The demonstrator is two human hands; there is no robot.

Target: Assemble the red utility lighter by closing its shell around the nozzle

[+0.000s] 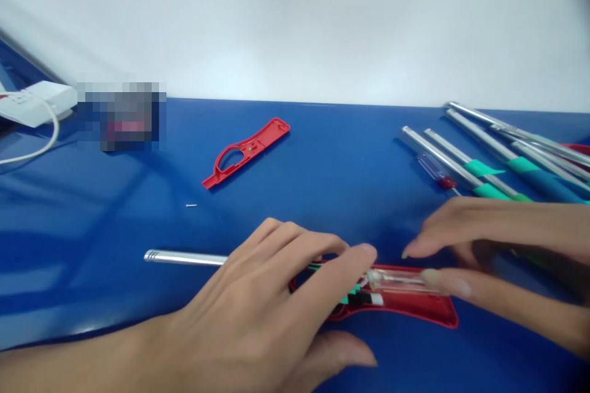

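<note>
A red plastic handle shell (415,307) lies open on the blue table (322,153) near the front, with a silver metal tube (184,257) sticking out to its left. My left hand (271,307) rests over the shell, its fingers pressing down on the green and black parts inside. My right hand (498,258) comes in from the right and pinches a clear-handled small screwdriver (399,280) lying along the shell. A second red shell half (246,150) lies apart, farther back on the table.
Several silver tubes with green and blue bands (498,159) lie at the back right, with a small clear screwdriver (436,171) beside them. A tiny screw (191,205) lies left of centre. A white socket block with a cable (37,104) sits far left, by a blurred patch.
</note>
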